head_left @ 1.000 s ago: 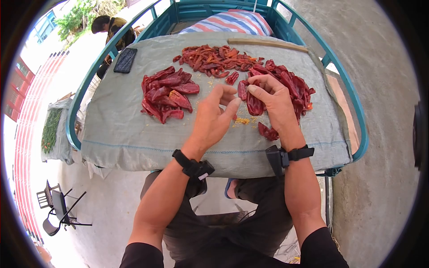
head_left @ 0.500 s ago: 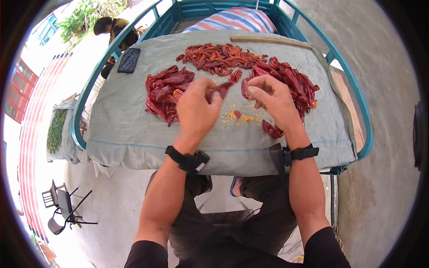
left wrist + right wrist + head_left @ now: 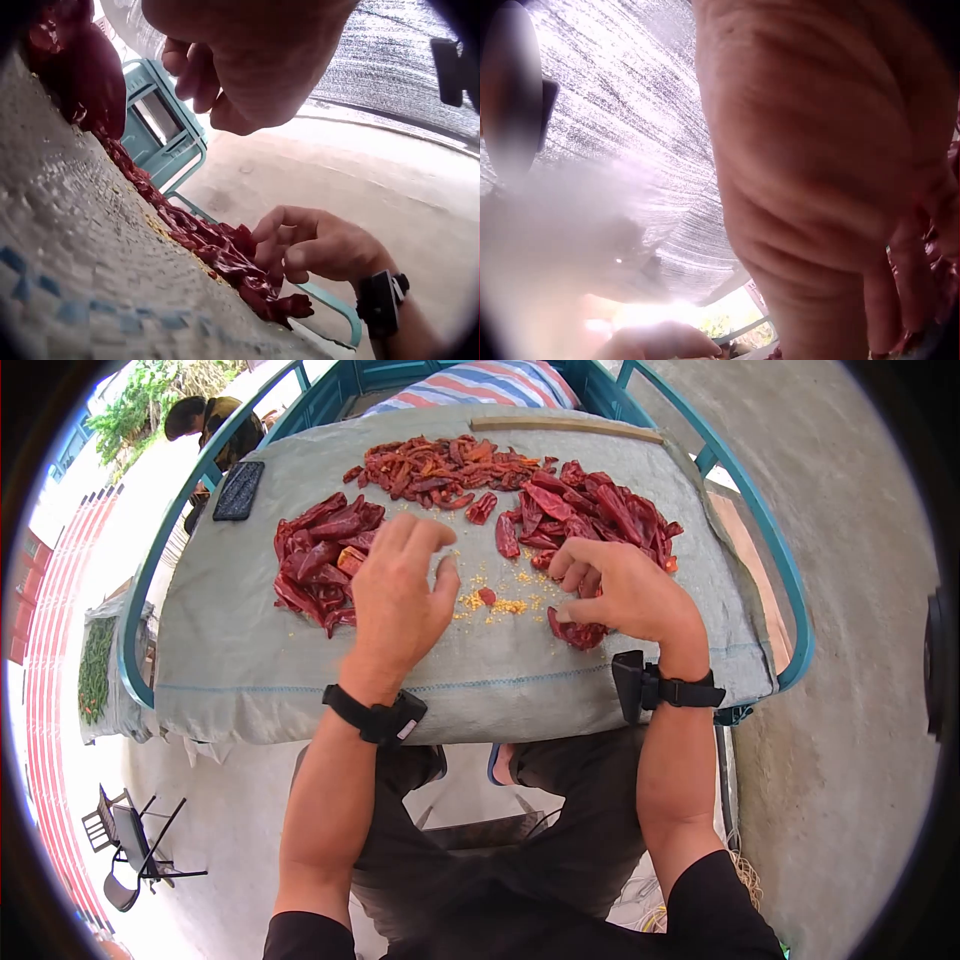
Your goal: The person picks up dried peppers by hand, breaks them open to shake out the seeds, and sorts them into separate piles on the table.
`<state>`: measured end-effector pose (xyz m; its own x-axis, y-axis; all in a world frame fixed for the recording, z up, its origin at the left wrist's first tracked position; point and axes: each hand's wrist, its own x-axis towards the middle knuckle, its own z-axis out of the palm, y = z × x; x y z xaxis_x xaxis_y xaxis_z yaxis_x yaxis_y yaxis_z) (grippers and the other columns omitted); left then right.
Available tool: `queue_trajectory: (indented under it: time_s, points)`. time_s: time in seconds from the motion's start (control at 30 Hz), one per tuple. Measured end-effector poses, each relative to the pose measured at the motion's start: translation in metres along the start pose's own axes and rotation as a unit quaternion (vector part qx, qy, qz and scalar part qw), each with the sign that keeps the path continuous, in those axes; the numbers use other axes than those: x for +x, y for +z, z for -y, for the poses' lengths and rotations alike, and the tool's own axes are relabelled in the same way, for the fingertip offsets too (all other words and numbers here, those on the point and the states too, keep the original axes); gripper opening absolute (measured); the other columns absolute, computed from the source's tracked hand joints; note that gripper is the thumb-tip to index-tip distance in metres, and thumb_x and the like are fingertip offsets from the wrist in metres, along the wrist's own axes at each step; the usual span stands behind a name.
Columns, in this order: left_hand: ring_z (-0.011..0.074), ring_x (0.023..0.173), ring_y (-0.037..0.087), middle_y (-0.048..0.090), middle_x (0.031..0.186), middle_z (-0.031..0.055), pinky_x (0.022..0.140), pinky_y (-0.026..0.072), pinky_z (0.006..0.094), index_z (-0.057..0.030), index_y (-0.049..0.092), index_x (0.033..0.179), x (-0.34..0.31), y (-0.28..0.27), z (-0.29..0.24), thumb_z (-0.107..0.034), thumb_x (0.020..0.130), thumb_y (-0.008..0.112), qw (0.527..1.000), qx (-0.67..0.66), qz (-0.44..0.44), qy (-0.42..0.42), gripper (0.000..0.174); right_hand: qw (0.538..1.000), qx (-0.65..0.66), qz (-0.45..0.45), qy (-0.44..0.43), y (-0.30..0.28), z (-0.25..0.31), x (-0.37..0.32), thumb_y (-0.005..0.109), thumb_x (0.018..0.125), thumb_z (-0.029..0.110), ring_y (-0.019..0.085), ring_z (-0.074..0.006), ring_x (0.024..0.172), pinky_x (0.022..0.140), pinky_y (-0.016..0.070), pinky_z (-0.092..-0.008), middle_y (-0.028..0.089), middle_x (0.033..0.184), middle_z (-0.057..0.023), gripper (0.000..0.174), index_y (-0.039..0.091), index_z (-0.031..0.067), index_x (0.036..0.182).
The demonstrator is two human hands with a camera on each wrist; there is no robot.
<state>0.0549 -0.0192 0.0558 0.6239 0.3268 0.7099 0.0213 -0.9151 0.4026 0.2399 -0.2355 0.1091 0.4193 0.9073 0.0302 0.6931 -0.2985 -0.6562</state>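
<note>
My left hand [image 3: 400, 585] hovers at the right edge of a pile of large dried red peppers [image 3: 315, 555], fingers loosely bent, no pepper visible in it. In the left wrist view its palm side hangs above the cloth, beside dark red peppers [image 3: 97, 82]. My right hand [image 3: 640, 595] reaches over a single dried pepper [image 3: 578, 632] near the front, its thumb right at that pepper, its fingers bent and spread. A second pile of glossy red peppers [image 3: 610, 510] lies just beyond it. Yellow seeds [image 3: 510, 606] and a small red scrap [image 3: 487, 596] lie between the hands.
Smaller dried pepper pieces [image 3: 440, 468] are heaped at the back of the grey-green cloth [image 3: 300, 680]. A phone [image 3: 239, 491] lies back left, a wooden strip [image 3: 570, 426] back right. Teal rails [image 3: 775, 550] border both sides. Another person [image 3: 220, 430] is beyond the left rail.
My left hand took a pepper from beside the right hand and carried it left; it no longer shows in that hand. My right hand moved down to the single pepper near the front.
</note>
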Motion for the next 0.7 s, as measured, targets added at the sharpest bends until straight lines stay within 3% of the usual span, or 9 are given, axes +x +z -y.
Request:
queue_trajectory:
  time_s: [0.03,0.23,0.33,0.43,0.53,0.7]
  points:
    - [0.0290,0.094,0.071,0.068,0.102,0.0095,0.081,0.0554,0.0407,-0.0044,0.070,0.109,-0.002,0.003,-0.002,0.002,0.089,0.075,1.000,-0.009,0.012,0.004,0.021,0.999,-0.010,0.018,0.034,-0.003,0.006,-0.002,0.094,0.075,0.013,0.075,-0.0316,0.093,0.084,0.0599,-0.0431,0.077,0.100,-0.0154,0.046,0.075,0.0006,0.114]
    - [0.0205,0.085,0.071,0.069,0.100,0.0069,0.071,0.0538,0.0354,-0.0040,0.071,0.107,-0.003,0.006,0.002,0.002,0.093,0.075,0.997,-0.059,0.031,-0.046,0.016,0.988,-0.143,0.053,-0.006,0.008,0.007,-0.014,0.093,0.074,0.017,0.073,-0.0354,0.109,0.094,0.0590,-0.0488,0.076,0.108,-0.0134,0.049,0.071,0.0078,0.117]
    - [0.0186,0.085,0.072,0.070,0.098,0.0068,0.069,0.0525,0.0332,-0.0035,0.072,0.106,-0.002,0.006,0.006,0.002,0.093,0.075,0.993,-0.091,0.031,-0.063,0.014,0.969,-0.237,0.023,-0.057,0.028,0.001,-0.016,0.088,0.076,0.010,0.072,-0.0356,0.109,0.093,0.0592,-0.0467,0.075,0.105,-0.0121,0.042,0.070,0.0077,0.114]
    - [0.0192,0.085,0.072,0.071,0.098,0.0077,0.071,0.0528,0.0334,-0.0029,0.073,0.105,-0.002,0.006,0.004,0.001,0.093,0.074,0.990,-0.104,0.045,-0.085,0.013,0.965,-0.254,0.001,-0.057,0.035,-0.008,-0.014,0.080,0.080,0.006,0.069,-0.0361,0.112,0.092,0.0580,-0.0469,0.073,0.103,-0.0104,0.032,0.067,0.0082,0.110]
    - [0.0212,0.086,0.072,0.071,0.098,0.0089,0.074,0.0544,0.0348,-0.0027,0.073,0.107,-0.005,0.011,0.004,0.001,0.093,0.074,0.988,-0.118,0.059,-0.074,0.014,0.972,-0.228,-0.033,-0.041,0.044,-0.006,-0.008,0.071,0.087,0.001,0.069,-0.0404,0.111,0.092,0.0576,-0.0535,0.074,0.108,-0.0126,0.022,0.067,0.0077,0.107]
    - [0.0289,0.089,0.074,0.073,0.103,0.0119,0.081,0.0579,0.0401,-0.0035,0.073,0.113,-0.011,0.016,0.004,0.000,0.095,0.072,0.983,-0.111,0.138,-0.059,0.018,0.980,-0.182,-0.071,-0.044,0.048,0.001,0.001,0.073,0.088,0.004,0.072,-0.0410,0.103,0.088,0.0568,-0.0540,0.075,0.101,-0.0163,0.017,0.065,0.0048,0.103]
